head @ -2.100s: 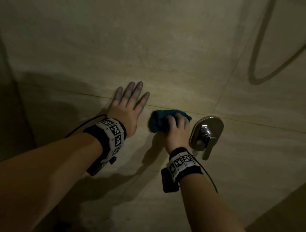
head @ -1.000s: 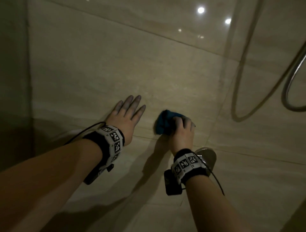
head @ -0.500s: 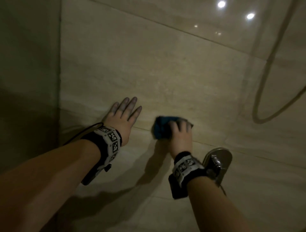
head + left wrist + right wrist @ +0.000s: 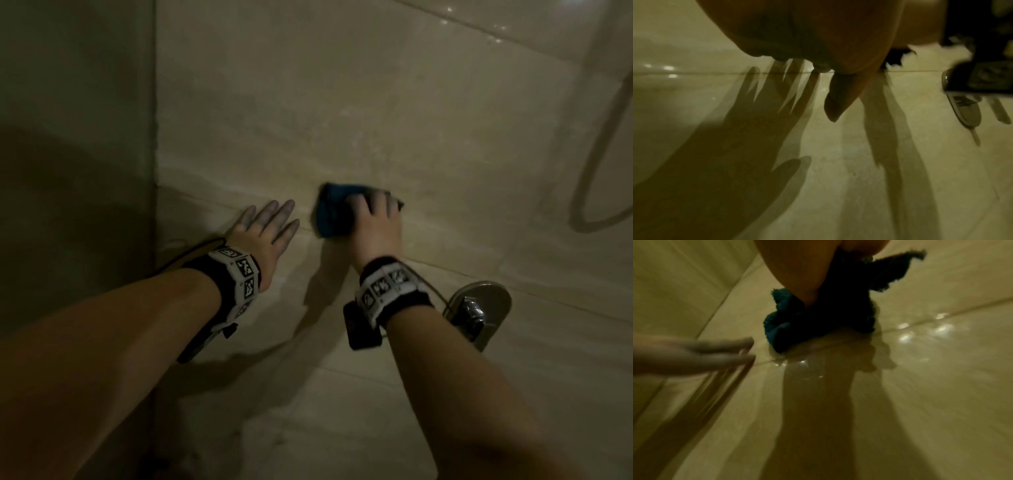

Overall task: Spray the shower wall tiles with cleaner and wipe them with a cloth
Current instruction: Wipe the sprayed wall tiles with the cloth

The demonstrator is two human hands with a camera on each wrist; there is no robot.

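A bunched blue cloth (image 4: 331,211) is pressed on the beige wall tiles (image 4: 376,113) just above a grout line. My right hand (image 4: 375,219) grips it, fingers curled over its top. The right wrist view shows the cloth (image 4: 797,321) dark under my palm, with wet shine on the tile (image 4: 920,353) beside it. My left hand (image 4: 265,229) lies flat on the wall left of the cloth, fingers straight and spread, holding nothing. In the left wrist view its thumb (image 4: 836,97) points down at the tile. No spray bottle is in view.
A chrome shower valve with a lever (image 4: 478,313) sits on the wall just right of my right wrist. A shower hose (image 4: 596,164) loops down at the far right. A wall corner (image 4: 154,171) runs vertically at the left, with a darker side wall beyond.
My right hand has slid the cloth up and slightly right along the wall, away from the valve. My left hand stays flat on the tile. The head view has shifted right and down.
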